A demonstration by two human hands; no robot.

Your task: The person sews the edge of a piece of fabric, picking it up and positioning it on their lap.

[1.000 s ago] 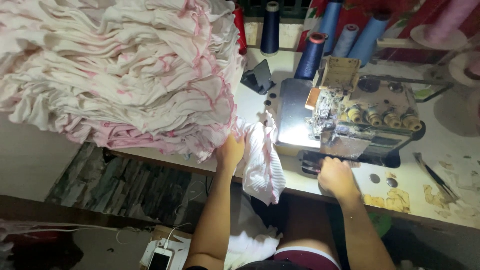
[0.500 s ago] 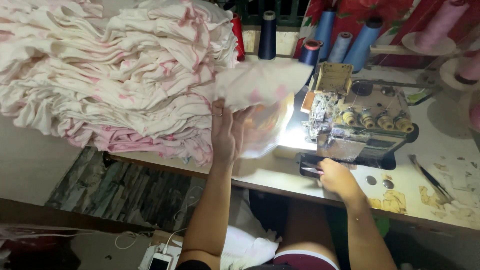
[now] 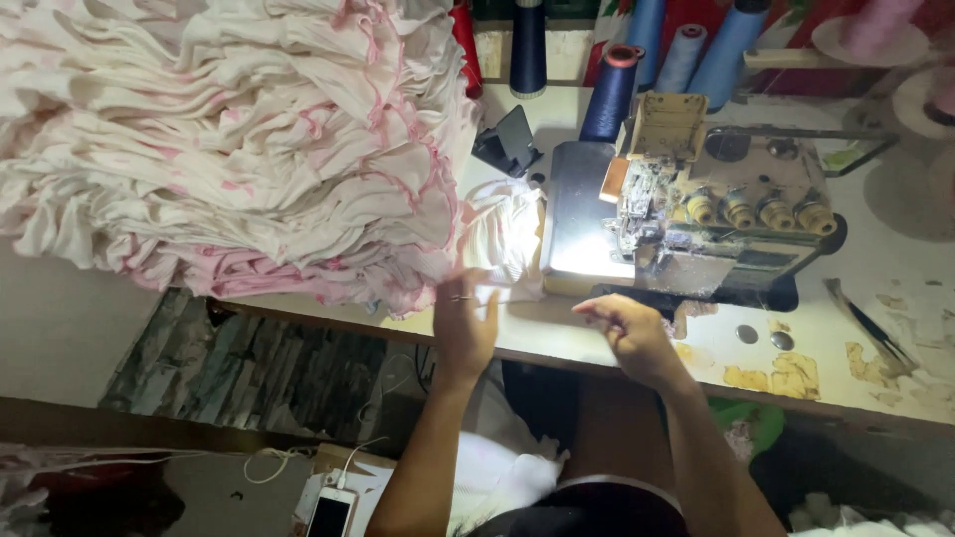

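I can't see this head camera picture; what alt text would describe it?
Seen from above, a person's left hand touches a white and pink cloth piece beside an overlock sewing machine, while the right hand hovers with pinched fingers at the machine's lit plate. A tall pile of similar cloth fills the table's left; thread cones stand behind.

A single view is given, taken from a camera worn on the head and aimed steeply down over the front edge of the work table [image 3: 557,343]. The scene is seen at arm's length. The upper left of the frame is filled by a fabric pile [image 3: 229,149], the upper right by a sewing machine [image 3: 696,219]; the floor is seen along the lower left.
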